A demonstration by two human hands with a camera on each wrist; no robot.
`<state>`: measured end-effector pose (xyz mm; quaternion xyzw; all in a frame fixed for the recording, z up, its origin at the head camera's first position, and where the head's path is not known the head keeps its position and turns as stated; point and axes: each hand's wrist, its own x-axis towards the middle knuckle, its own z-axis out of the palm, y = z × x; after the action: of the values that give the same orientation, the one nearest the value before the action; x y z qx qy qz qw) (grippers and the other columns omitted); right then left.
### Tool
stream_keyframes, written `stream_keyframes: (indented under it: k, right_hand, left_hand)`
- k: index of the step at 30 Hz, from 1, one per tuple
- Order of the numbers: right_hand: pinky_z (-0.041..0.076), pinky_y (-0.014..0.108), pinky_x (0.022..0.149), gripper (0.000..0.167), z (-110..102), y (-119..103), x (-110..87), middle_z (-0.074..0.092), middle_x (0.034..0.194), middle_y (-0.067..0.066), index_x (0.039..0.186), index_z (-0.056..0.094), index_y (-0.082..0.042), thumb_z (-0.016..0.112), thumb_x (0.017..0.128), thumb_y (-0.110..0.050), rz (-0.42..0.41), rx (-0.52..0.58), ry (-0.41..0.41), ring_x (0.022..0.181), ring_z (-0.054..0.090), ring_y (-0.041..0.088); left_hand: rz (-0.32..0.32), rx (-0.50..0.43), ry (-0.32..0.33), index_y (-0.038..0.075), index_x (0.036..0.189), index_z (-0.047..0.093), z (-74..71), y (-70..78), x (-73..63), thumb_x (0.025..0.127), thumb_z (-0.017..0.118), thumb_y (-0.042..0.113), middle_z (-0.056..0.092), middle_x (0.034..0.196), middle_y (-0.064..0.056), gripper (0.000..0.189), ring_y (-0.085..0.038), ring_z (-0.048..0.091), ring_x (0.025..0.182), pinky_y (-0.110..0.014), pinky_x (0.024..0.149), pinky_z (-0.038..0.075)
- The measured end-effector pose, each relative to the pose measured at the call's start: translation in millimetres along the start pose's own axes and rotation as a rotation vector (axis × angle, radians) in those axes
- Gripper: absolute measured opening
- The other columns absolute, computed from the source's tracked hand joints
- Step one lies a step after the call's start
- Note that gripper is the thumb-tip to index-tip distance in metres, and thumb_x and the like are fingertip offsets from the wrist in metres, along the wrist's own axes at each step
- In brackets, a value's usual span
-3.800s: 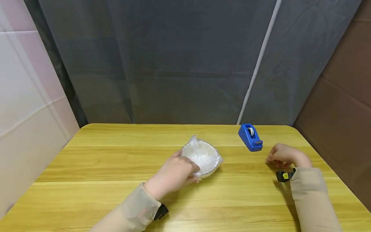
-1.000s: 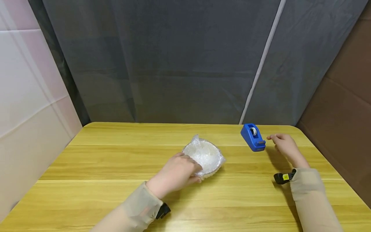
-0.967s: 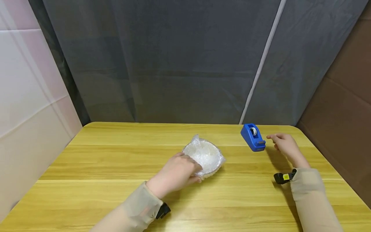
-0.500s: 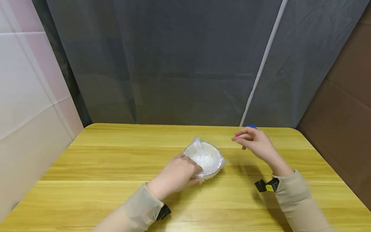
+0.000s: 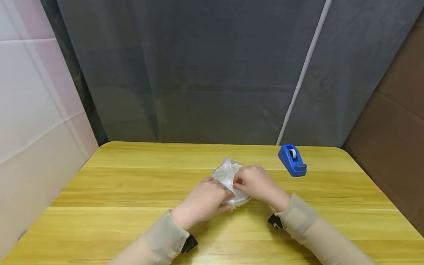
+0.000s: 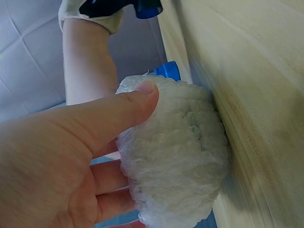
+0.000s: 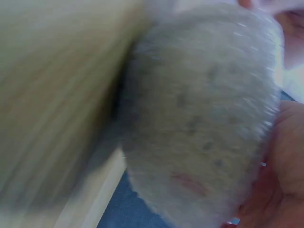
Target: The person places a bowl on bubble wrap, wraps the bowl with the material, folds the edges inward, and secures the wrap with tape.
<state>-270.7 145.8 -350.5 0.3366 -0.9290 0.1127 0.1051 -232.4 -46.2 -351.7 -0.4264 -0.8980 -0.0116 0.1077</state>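
Note:
A bowl-shaped thing wrapped in bubble wrap point(image 5: 222, 174) sits on the wooden table, a loose corner of wrap standing up at its far rim. My left hand point(image 5: 204, 200) grips its near left rim. In the left wrist view the thumb point(image 6: 142, 97) lies along the wrapped outside point(image 6: 178, 156) and the other fingers reach to the inner side. My right hand point(image 5: 257, 183) is over the right part of the bowl, fingers curled and thumb and index close together at the wrap inside. I cannot tell whether a bit of tape is between them. Dark marks show through the wrap point(image 7: 199, 109) in the right wrist view.
A blue tape dispenser point(image 5: 292, 161) with a white-cored roll stands at the back right of the table point(image 5: 132, 176). Grey cloth point(image 5: 212, 73) hangs behind the table, with a pale panel point(image 5: 36, 110) on the left and a brown one point(image 5: 394, 110) on the right.
My right hand has moved from beside the tape dispenser leftward and nearer, over the wrapped bowl. The left hand keeps its grip on the rim.

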Motion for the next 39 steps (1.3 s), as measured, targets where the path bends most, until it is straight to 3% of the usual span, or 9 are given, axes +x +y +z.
stream_keyframes:
  k: [3, 8, 11, 16, 19, 23, 28, 33, 39]
  right_hand:
    - [0.039, 0.033, 0.063, 0.007, 2, 0, -1.7, 0.068, 0.071, -0.011, 0.079, 0.077, -0.019, 0.075, 0.079, -0.013, -0.023, -0.063, -0.050, 0.061, 0.055, 0.005]
    - [0.035, 0.032, 0.064, 0.019, -1, -4, -3.1, 0.069, 0.082, -0.004, 0.101, 0.074, -0.012, 0.067, 0.083, -0.009, -0.008, -0.088, -0.139, 0.069, 0.057, 0.011]
    - [0.036, 0.034, 0.068, 0.015, -3, -5, -2.0, 0.069, 0.083, -0.005, 0.099, 0.071, -0.014, 0.066, 0.085, -0.011, -0.004, -0.076, -0.194, 0.077, 0.059, 0.012]
    - [0.046, 0.034, 0.077, 0.011, -13, 4, -3.2, 0.071, 0.084, -0.005, 0.094, 0.074, -0.010, 0.066, 0.086, -0.008, 0.002, 0.127, -0.221, 0.075, 0.061, 0.008]
    - [0.051, 0.027, 0.070, 0.012, -23, 13, -5.5, 0.071, 0.087, -0.001, 0.095, 0.074, -0.005, 0.064, 0.088, -0.006, 0.019, 0.254, -0.199, 0.073, 0.061, 0.008]
    - [0.052, 0.028, 0.070, 0.014, -39, 27, -11.7, 0.071, 0.092, -0.001, 0.098, 0.074, -0.005, 0.063, 0.091, -0.010, 0.098, 0.340, -0.147, 0.079, 0.061, 0.010]
    - [0.051, 0.034, 0.075, 0.016, -61, 58, -26.2, 0.072, 0.094, 0.000, 0.102, 0.074, -0.007, 0.064, 0.093, -0.016, 0.213, 0.347, -0.028, 0.085, 0.062, 0.014]
    - [0.050, 0.048, 0.089, 0.032, -78, 100, -44.5, 0.069, 0.109, 0.014, 0.114, 0.069, 0.000, 0.061, 0.097, -0.027, 0.407, 0.424, 0.062, 0.100, 0.062, 0.029]
    - [0.042, 0.057, 0.096, 0.049, -74, 151, -72.5, 0.056, 0.125, 0.030, 0.126, 0.056, 0.011, 0.046, 0.102, -0.031, 0.626, 0.472, 0.049, 0.114, 0.051, 0.045]
  left_hand:
    - [0.004, 0.004, 0.007, 0.023, 0.100, 0.074, -0.1, 1.4, 0.7, 0.081, 0.073, 0.047, 0.072, 0.092, 0.006, 0.031, -0.014, 0.065, 0.089, -0.042, 0.095, 0.048]
    - [-0.003, 0.011, 0.014, 0.022, 0.099, 0.074, 0.4, 2.2, 1.1, 0.081, 0.073, 0.047, 0.072, 0.095, 0.005, 0.030, -0.015, 0.066, 0.092, -0.043, 0.094, 0.048]
    - [-0.009, 0.022, 0.009, 0.022, 0.099, 0.074, 0.4, 1.4, 0.2, 0.081, 0.073, 0.046, 0.072, 0.094, 0.005, 0.030, -0.016, 0.066, 0.092, -0.043, 0.094, 0.049]
    - [-0.004, 0.027, 0.005, 0.023, 0.098, 0.075, 4.0, 1.7, -1.2, 0.082, 0.072, 0.048, 0.072, 0.089, 0.007, 0.030, -0.014, 0.065, 0.086, -0.040, 0.093, 0.049]
    - [0.003, 0.022, 0.015, 0.024, 0.096, 0.075, 5.1, 1.0, -1.5, 0.081, 0.073, 0.048, 0.071, 0.085, 0.008, 0.028, -0.012, 0.064, 0.082, -0.037, 0.089, 0.050]
    - [0.007, 0.014, 0.021, 0.023, 0.095, 0.075, 4.0, -0.7, -1.0, 0.081, 0.073, 0.047, 0.070, 0.085, 0.009, 0.028, -0.012, 0.063, 0.082, -0.038, 0.090, 0.050]
    - [0.012, -0.008, 0.020, 0.023, 0.095, 0.074, 3.6, -1.6, -0.3, 0.081, 0.073, 0.046, 0.070, 0.086, 0.010, 0.027, -0.011, 0.063, 0.082, -0.037, 0.091, 0.049]
    - [0.009, -0.010, 0.027, 0.023, 0.095, 0.075, 2.4, -4.7, -1.7, 0.080, 0.074, 0.046, 0.070, 0.086, 0.010, 0.027, -0.011, 0.062, 0.081, -0.036, 0.091, 0.049]
    - [0.008, -0.007, 0.033, 0.022, 0.093, 0.075, 1.7, -7.6, -4.2, 0.080, 0.074, 0.045, 0.070, 0.085, 0.009, 0.027, -0.012, 0.063, 0.080, -0.037, 0.089, 0.050]
